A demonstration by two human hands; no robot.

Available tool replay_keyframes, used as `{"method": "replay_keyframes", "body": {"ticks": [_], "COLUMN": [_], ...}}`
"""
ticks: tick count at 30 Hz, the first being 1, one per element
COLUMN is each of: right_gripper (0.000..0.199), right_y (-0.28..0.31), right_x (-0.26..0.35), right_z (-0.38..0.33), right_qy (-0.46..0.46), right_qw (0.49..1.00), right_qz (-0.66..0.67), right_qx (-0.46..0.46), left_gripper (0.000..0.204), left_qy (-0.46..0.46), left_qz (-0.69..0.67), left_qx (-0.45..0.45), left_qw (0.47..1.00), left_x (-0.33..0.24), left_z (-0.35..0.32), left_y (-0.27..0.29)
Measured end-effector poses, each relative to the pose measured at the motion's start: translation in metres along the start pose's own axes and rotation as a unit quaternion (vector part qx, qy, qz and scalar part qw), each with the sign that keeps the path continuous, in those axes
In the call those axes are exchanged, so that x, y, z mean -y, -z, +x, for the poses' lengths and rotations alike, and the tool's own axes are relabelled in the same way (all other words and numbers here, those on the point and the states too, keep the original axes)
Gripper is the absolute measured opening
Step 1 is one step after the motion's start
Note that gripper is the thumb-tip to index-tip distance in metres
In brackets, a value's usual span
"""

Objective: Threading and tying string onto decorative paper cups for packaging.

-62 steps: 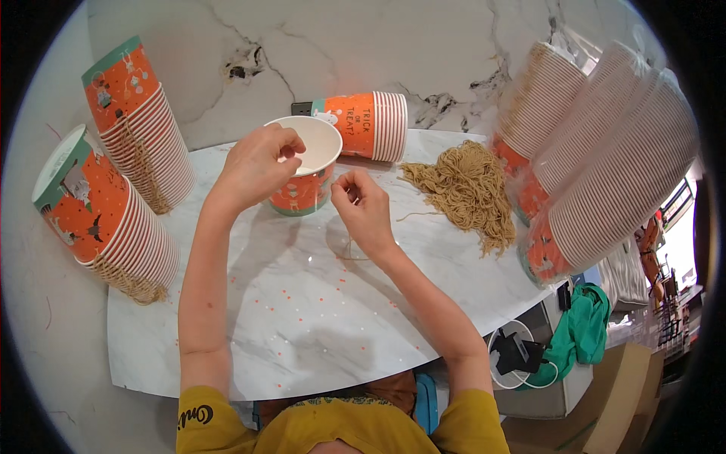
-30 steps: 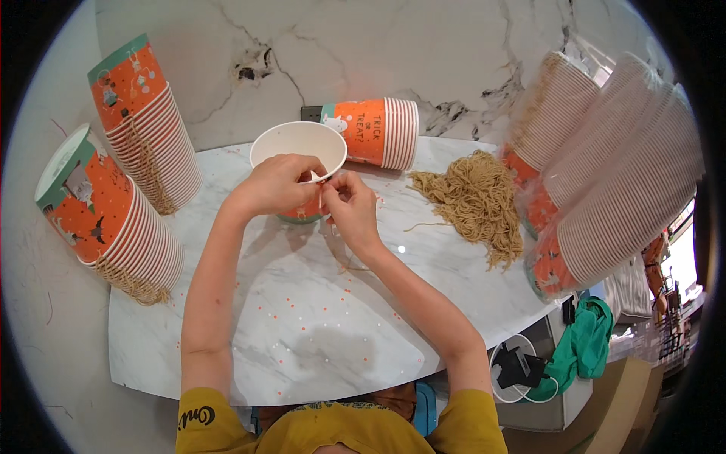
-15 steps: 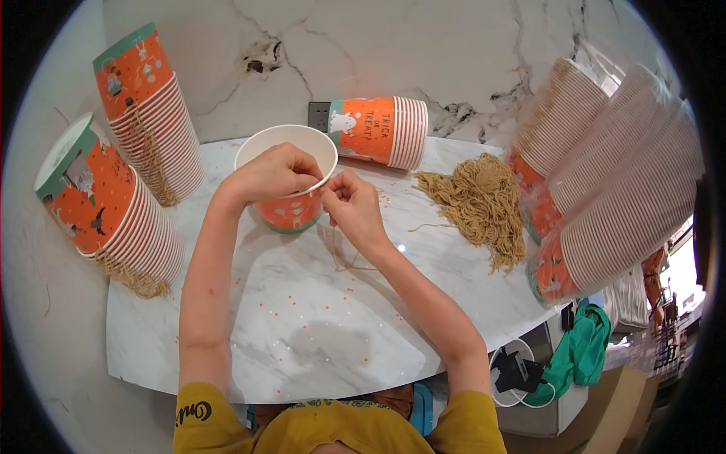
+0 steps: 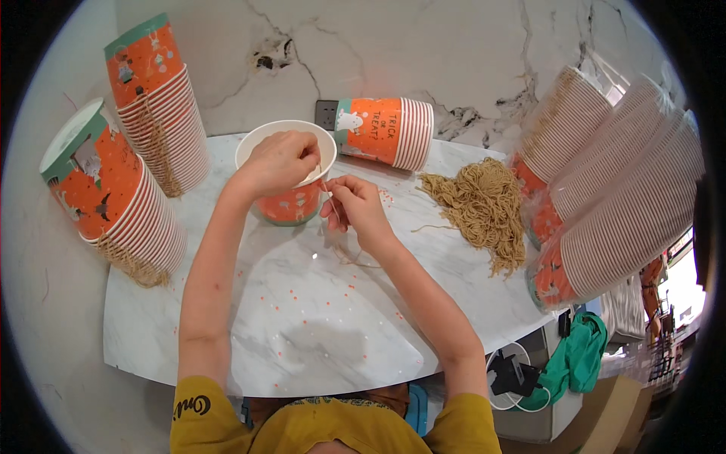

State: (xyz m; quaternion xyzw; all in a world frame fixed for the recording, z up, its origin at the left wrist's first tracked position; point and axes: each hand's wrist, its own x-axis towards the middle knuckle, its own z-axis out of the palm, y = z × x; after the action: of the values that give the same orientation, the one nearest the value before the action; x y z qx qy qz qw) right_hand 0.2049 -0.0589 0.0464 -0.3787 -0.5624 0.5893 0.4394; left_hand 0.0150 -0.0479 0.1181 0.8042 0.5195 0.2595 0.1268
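Marble table [image 4: 318, 333], scattered with small orange specks. Right hand [image 4: 355, 206] pinches a thin tan string [image 4: 330, 198] between fingertips — fingers closed on it. Left hand [image 4: 278, 160] grips the rim of an upright orange paper cup [image 4: 291, 203], fingers curled over the edge. Right of the cup — a pile of string [image 4: 480, 204]. Behind, a stack of cups [image 4: 386, 130] lies on its side by the wall.

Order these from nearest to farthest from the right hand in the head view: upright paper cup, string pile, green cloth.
1. upright paper cup, just left of the right hand.
2. string pile, on the table to its right.
3. green cloth, below the table edge, far right.
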Motion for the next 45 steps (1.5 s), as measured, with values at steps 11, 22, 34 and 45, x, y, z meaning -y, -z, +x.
{"method": "replay_keyframes", "body": {"ticks": [11, 22, 34, 45], "right_gripper": [0.015, 0.026, 0.029, 0.015], "right_y": [0.004, -0.003, -0.013, -0.017], "right_x": [0.000, -0.007, -0.003, -0.016], "right_z": [-0.001, -0.006, -0.011, -0.009], "right_qy": [-0.094, -0.055, -0.071, -0.051], "right_qw": [0.984, 0.985, 0.986, 0.985], "right_qz": [0.009, 0.102, 0.142, 0.162], "right_qx": [0.153, 0.128, 0.053, 0.025], "left_gripper": [0.016, 0.002, 0.006, 0.009], "left_qy": [0.030, -0.052, -0.092, -0.105], "left_qz": [0.025, -0.209, -0.161, -0.082], "left_qx": [-0.195, -0.197, -0.246, -0.153], "left_qw": [0.980, 0.956, 0.951, 0.979], "left_x": [-0.030, 0.016, 0.004, 0.014], "left_z": [-0.050, -0.062, -0.063, -0.066], "left_y": [-0.027, -0.042, -0.046, -0.052]}}
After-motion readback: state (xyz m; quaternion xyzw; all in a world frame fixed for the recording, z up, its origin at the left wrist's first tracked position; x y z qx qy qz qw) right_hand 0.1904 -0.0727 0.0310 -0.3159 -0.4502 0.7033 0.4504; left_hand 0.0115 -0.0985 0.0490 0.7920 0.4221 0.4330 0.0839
